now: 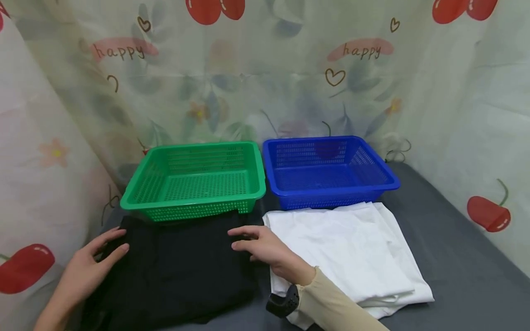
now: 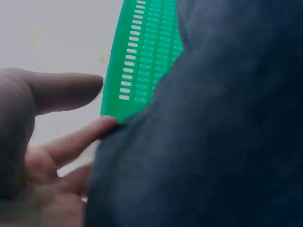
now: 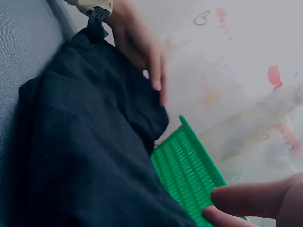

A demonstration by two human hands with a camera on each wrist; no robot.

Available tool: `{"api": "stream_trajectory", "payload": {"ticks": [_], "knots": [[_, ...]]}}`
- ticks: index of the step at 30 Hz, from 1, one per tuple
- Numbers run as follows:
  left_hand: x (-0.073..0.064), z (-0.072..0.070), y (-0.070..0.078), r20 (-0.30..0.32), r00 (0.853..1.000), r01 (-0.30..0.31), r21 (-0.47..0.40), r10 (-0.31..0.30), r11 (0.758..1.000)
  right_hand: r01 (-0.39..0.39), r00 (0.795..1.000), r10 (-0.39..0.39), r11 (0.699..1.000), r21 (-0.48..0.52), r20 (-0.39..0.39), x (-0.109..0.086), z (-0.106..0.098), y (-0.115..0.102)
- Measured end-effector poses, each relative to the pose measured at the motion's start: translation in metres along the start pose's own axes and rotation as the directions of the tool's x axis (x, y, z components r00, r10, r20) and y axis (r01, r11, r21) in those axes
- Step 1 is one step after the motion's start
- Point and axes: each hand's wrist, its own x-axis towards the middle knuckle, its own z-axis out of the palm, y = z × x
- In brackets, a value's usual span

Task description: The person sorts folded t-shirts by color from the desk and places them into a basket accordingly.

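A folded black cloth (image 1: 178, 271) lies in front of the green basket, with its far edge against the basket's front wall. My left hand (image 1: 84, 271) is at the cloth's left edge, thumb spread away from the fingers; in the left wrist view a fingertip (image 2: 110, 122) meets the fabric's edge. Over the cloth's right side, my right hand (image 1: 269, 250) reaches with loosely extended fingers, and the right wrist view shows its thumb and finger holding nothing. A folded white cloth (image 1: 331, 253) lies to the right, partly behind my right wrist and sleeve.
The green basket (image 1: 194, 202) stands at the back left, with the blue basket (image 1: 331, 190) close beside it. Both rest on a dark grey surface (image 1: 463, 276). Printed curtains (image 1: 248, 92) hang behind and at both sides. A black band (image 1: 283, 301) circles my right wrist.
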Motion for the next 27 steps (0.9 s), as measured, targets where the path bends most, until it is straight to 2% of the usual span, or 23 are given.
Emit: {"api": "stream_trajectory", "payload": {"ticks": [3, 7, 10, 14, 16, 18, 20, 22, 24, 27], "knots": [[-0.002, 0.001, 0.000, -0.017, 1.000, -0.025, -0.017, 0.025, 1.000, 0.039, 0.998, -0.039, 0.999, -0.006, -0.057, 0.001, 0.001, 0.001], [-0.001, -0.001, -0.003, -0.007, 0.998, -0.058, 0.046, 0.059, 0.997, 0.066, 0.993, -0.066, 0.998, -0.005, -0.098, 0.000, 0.003, 0.002], [-0.001, -0.004, -0.005, 0.004, 1.000, -0.024, 0.101, 0.023, 0.995, 0.093, 0.988, -0.092, 0.996, 0.002, -0.124, 0.001, 0.006, 0.003], [-0.003, -0.007, -0.006, 0.011, 0.998, 0.059, 0.182, -0.062, 0.982, 0.133, 0.982, -0.128, 0.991, 0.021, -0.142, 0.001, 0.010, 0.005], [-0.005, -0.007, -0.004, -0.020, 0.998, 0.066, 0.204, -0.064, 0.977, 0.157, 0.976, -0.152, 0.987, 0.018, -0.153, 0.001, 0.012, 0.006], [-0.007, -0.005, -0.003, -0.076, 0.997, 0.046, 0.211, -0.031, 0.976, 0.188, 0.968, -0.186, 0.982, -0.001, -0.166, 0.000, 0.013, 0.007], [-0.010, -0.001, -0.002, -0.146, 0.989, 0.012, 0.199, 0.017, 0.980, 0.212, 0.963, -0.213, 0.977, -0.023, -0.168, 0.000, 0.015, 0.008], [-0.012, 0.003, -0.002, -0.196, 0.979, -0.010, 0.192, 0.048, 0.981, 0.204, 0.969, -0.203, 0.979, -0.010, -0.138, 0.000, 0.016, 0.009], [-0.011, 0.003, -0.004, -0.165, 0.985, -0.013, 0.189, 0.044, 0.982, 0.166, 0.983, -0.164, 0.986, 0.006, -0.085, 0.000, 0.016, 0.009], [-0.007, 0.001, -0.009, -0.041, 0.999, -0.005, 0.220, 0.014, 0.975, 0.085, 0.996, -0.086, 0.996, -0.024, -0.005, 0.000, 0.015, 0.011]]}}
